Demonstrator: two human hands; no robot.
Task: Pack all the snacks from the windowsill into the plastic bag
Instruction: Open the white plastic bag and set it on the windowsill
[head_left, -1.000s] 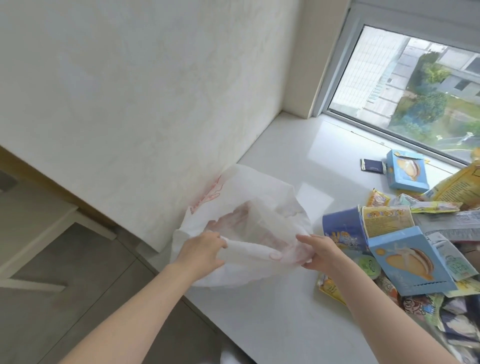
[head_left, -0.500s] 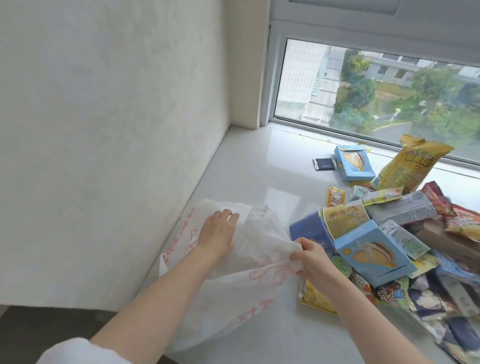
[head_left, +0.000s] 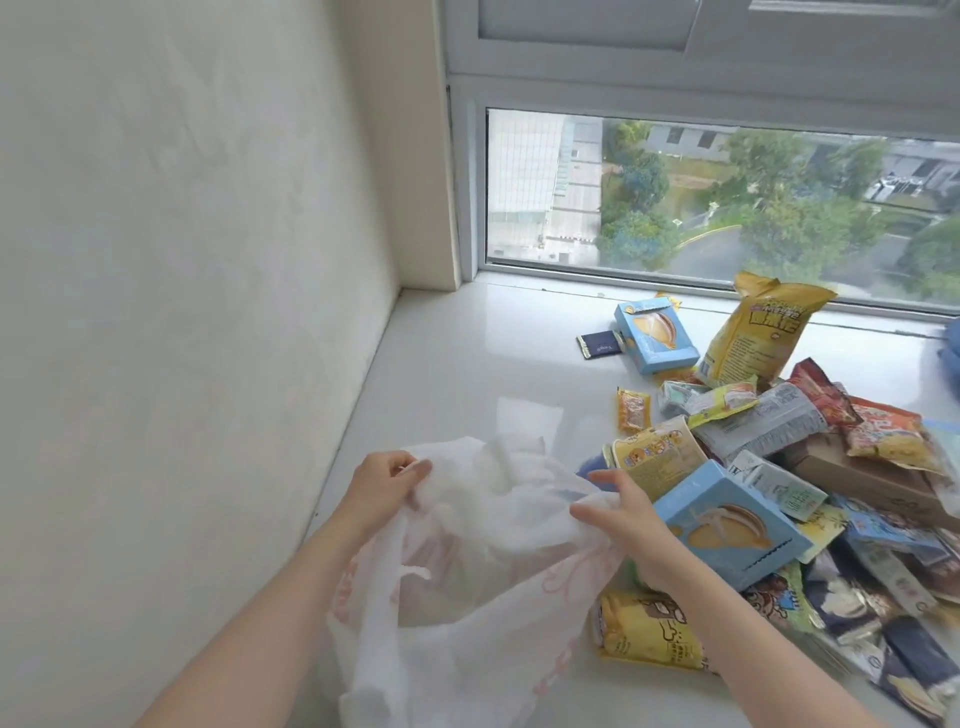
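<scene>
Opening the plastic bag (head_left: 467, 597) is the step in hand, judging by the grip: left hand (head_left: 382, 491) at 9 o'clock of the mouth, fingers pinching the film; right hand (head_left: 623, 525) at 3 o'clock, fingers curled, pinching the opposite edge. Bag sits on the windowsill (head_left: 467, 364) at the near left, crumpled, mouth not yet spread, apparently empty. Snacks (head_left: 779, 493) are piled at 3 o'clock of the bag, touching it; the nearest blue box (head_left: 727, 525) sits just beside the right hand. To do it well: separate the two layers, pull the hands apart, keep one hand holding the rim so the mouth stays open, load boxes first. Thin film, so it may tear on box corners.
</scene>
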